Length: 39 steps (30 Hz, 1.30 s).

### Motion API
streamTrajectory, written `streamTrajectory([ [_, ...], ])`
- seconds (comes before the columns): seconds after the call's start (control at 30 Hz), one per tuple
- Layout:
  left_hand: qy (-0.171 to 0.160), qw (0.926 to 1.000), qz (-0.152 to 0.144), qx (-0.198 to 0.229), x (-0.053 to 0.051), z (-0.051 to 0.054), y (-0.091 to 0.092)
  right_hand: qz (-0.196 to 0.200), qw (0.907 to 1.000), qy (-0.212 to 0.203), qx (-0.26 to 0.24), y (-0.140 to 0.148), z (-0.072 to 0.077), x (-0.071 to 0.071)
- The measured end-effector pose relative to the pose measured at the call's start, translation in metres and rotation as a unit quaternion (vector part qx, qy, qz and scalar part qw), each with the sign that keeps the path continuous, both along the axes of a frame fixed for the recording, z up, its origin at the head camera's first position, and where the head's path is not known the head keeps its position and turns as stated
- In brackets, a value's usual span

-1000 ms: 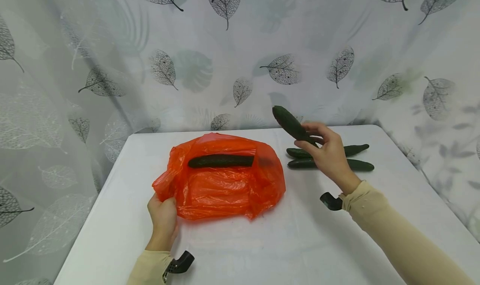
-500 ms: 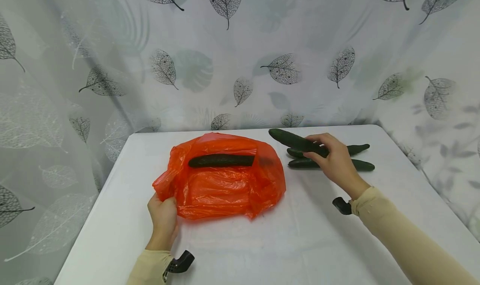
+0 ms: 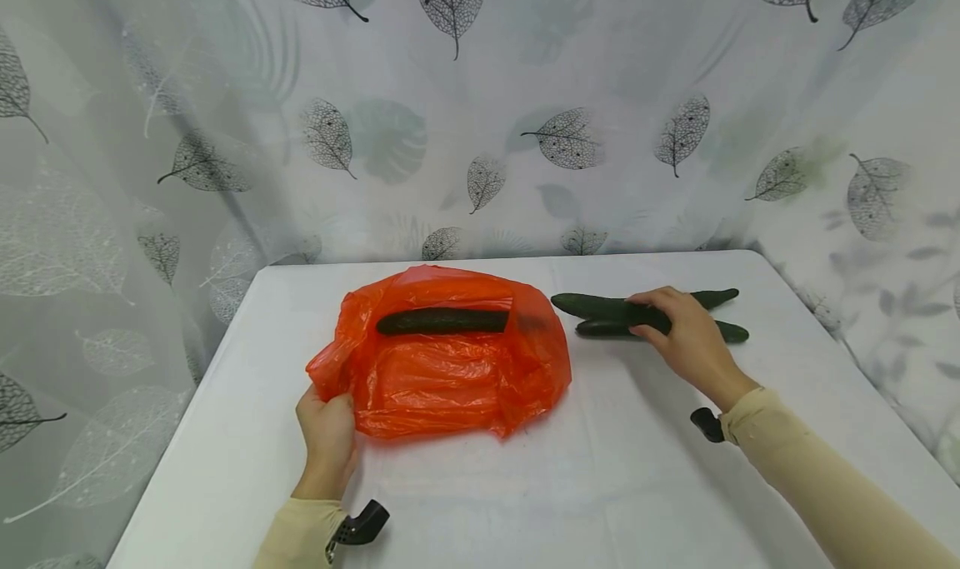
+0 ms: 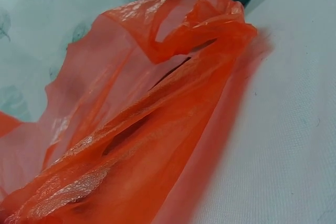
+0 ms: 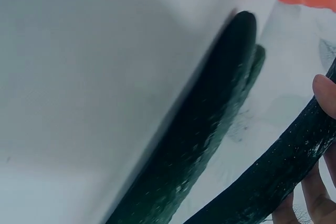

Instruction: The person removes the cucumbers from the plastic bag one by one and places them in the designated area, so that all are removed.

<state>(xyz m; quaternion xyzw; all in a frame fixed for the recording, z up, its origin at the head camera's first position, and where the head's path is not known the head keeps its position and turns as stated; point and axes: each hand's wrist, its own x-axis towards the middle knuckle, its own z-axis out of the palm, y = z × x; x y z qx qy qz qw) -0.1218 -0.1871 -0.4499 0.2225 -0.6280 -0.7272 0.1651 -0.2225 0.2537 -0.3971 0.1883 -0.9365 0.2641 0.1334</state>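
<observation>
My left hand [image 3: 327, 440] grips the gathered left edge of a red plastic bag [image 3: 435, 394], which lies on the table with its opening spread. Inside the opening a cucumber [image 3: 442, 321] lies lengthwise, its right end behind the red film. In my right hand [image 3: 693, 344] is another cucumber [image 3: 592, 306], held between thumb and fingers [image 5: 315, 192] close above two more. Of those two, the rear cucumber [image 3: 723, 297] is largely covered from view, and the front cucumber [image 3: 731, 332] rests on the table. The left wrist view shows mostly bag, hiding the left fingers.
A white table [image 3: 525, 502] carries everything, its back edge near a hanging leaf-patterned curtain [image 3: 510, 94]. Small black wrist devices [image 3: 363, 522] sit on both wrists, below beige sleeves [image 3: 810, 469].
My right hand has lowered the held cucumber and moved a little to the right, bringing it from a steep tilt to nearly level over the other two. The left hand and bag stay put.
</observation>
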Motion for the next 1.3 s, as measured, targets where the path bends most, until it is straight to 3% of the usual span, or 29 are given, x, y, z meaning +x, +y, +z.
streamTrajectory([
  [0.3,0.011,0.9998,0.014,0.004,-0.002,-0.002,0.000,0.010,0.9967,0.039,0.071,0.014,-0.015,0.001],
  [0.53,0.000,1.0000,0.007,0.002,-0.001,-0.002,0.000,0.010,0.9932,0.027,0.113,0.028,-0.026,0.001],
  [0.83,-0.002,0.9999,0.011,-0.001,-0.001,-0.003,-0.001,0.020,0.9909,0.030,0.130,0.040,-0.035,-0.003],
  [1.1,-0.007,1.0000,-0.003,-0.001,0.000,-0.002,-0.002,0.022,0.9908,0.022,0.132,0.043,-0.038,-0.003],
  [1.3,-0.013,0.9999,-0.010,-0.001,0.002,-0.002,-0.003,0.025,0.9900,0.038,0.133,0.044,-0.042,-0.004],
])
